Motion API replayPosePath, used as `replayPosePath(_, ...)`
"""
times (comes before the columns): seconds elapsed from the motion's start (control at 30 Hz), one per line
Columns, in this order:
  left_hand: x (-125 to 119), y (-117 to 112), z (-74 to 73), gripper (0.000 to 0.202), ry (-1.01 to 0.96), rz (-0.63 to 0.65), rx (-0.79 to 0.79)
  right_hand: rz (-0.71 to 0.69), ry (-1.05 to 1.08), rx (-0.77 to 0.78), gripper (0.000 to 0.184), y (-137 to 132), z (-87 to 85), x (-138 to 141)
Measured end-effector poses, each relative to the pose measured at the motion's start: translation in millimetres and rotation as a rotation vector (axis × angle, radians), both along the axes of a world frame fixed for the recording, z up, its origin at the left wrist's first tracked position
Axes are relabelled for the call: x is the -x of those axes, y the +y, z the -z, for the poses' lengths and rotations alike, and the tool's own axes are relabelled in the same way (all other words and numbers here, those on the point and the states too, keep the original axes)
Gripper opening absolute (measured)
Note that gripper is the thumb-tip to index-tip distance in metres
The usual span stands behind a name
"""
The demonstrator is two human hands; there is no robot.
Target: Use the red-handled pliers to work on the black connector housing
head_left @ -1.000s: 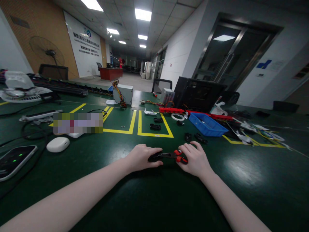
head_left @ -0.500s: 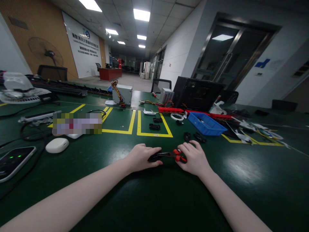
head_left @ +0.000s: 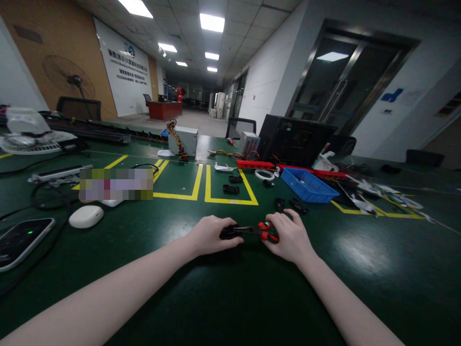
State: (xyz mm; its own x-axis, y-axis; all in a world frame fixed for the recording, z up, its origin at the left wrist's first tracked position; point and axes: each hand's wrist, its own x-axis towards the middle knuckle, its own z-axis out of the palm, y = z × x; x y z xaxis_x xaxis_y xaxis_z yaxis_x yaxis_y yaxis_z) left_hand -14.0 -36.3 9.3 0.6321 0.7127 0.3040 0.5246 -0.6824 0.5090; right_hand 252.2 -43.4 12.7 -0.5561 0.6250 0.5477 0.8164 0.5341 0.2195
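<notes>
My left hand (head_left: pixel 212 234) is closed around a small black part (head_left: pixel 228 232), pinched between thumb and fingers; its exact kind is hard to make out. In my right hand (head_left: pixel 288 234) are red-handled pliers (head_left: pixel 264 231), their long narrow jaws pointing left. The jaw tips meet the black part. Just beyond the right hand lie a small bundle of black cable (head_left: pixel 279 203) and another black coiled piece (head_left: pixel 298 205). Farther ahead, two black parts (head_left: pixel 231 189) rest inside a yellow taped box on the green table (head_left: pixel 173 307).
A blue bin (head_left: pixel 309 187) stands ahead on the right, beside red strips (head_left: pixel 255 164). Two power supplies (head_left: pixel 188 142) with wires and a black computer case (head_left: pixel 291 142) sit behind. To the left are a white oval case (head_left: pixel 85 217), a device with a green light (head_left: pixel 25 240) and cables.
My left fingers have shifted slightly on the black part. The pliers stay in my right hand, nearly still.
</notes>
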Motion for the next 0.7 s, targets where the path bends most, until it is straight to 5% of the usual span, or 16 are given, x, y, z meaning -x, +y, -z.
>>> replayPosePath(0.7, -3.7, 2.8, 3.3, 0.04, 0.097, -0.105, -0.202, 0.041, 0.007, -0.024, 0.022, -0.6, -2.8, 4.4)
